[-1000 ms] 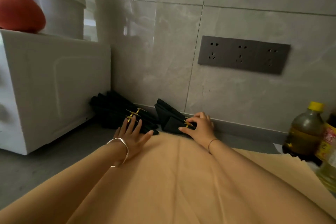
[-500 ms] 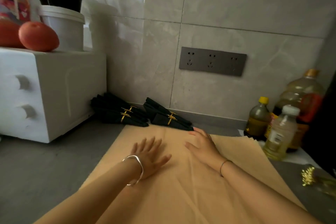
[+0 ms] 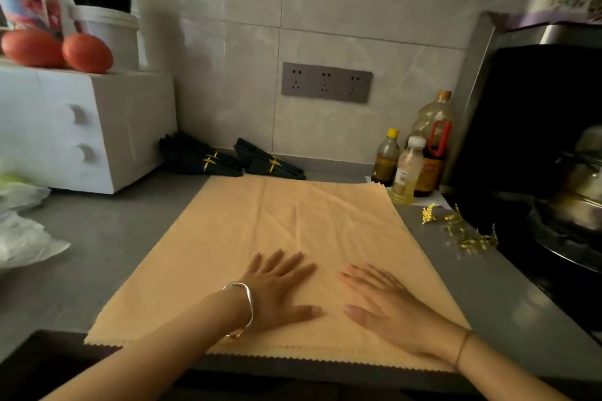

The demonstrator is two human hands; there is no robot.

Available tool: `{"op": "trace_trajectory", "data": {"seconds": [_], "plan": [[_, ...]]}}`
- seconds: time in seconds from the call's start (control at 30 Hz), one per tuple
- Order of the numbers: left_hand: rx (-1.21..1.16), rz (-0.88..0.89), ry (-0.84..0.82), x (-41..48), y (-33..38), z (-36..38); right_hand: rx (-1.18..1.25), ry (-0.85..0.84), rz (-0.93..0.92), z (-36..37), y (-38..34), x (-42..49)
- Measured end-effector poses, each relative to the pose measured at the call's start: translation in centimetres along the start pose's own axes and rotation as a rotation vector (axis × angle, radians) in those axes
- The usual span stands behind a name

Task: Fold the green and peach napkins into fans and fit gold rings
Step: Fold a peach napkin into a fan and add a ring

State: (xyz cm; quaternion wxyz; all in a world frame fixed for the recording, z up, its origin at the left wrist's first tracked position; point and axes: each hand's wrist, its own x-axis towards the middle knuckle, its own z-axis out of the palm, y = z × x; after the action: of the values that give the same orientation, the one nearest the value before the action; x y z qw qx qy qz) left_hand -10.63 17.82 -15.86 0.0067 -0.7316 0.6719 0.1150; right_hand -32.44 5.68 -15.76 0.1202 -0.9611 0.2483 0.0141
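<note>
The peach napkin (image 3: 293, 221) is laid out flat on the grey worktop (image 3: 97, 238), with its zigzag near edge just at the worktop's front. Creases are seen running across the middle of the cloth.

The left hand (image 3: 277, 290) is pressed palm-down on the near part of the napkin, a silver bangle (image 3: 242, 309) worn at the wrist. Its grip is wide, the fingers are spread straight and nothing is held. The right hand (image 3: 387, 303) is placed flat just beside it, fingers straight and pointed left and away. Its grip is wide as well and nothing is held.

Beyond the far edge of the peach cloth, against the tiled wall, folded dark green napkins are set in two bundles, the left bundle (image 3: 195, 159) and the right bundle (image 3: 260, 159). A gold ring (image 3: 274, 163) is fitted round the right bundle, and gold is seen on the left one too.

Loose gold rings (image 3: 465, 234) are scattered on the worktop to the right of the cloth. Three bottles (image 3: 407, 169) are stood at the far right corner. A white oven (image 3: 97, 127) is placed at the left, with two tomatoes (image 3: 87, 53) on top.
</note>
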Motion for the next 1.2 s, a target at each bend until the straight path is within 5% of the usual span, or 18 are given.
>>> {"op": "trace_trajectory", "data": {"seconds": [0.2,0.67,1.2], "plan": [[0.032,0.093,0.026,-3.5,1.1,0.7,-0.092,-0.005,-0.079,0.8,-1.0,-4.2],[-0.153,0.104,0.103,-4.3,0.4,1.3,0.253,0.152,-0.025,0.8,-2.2,-5.0],[-0.217,0.125,0.115,-4.9,0.1,0.3,0.228,0.239,-0.066,-0.1,-2.0,-5.9]]}}
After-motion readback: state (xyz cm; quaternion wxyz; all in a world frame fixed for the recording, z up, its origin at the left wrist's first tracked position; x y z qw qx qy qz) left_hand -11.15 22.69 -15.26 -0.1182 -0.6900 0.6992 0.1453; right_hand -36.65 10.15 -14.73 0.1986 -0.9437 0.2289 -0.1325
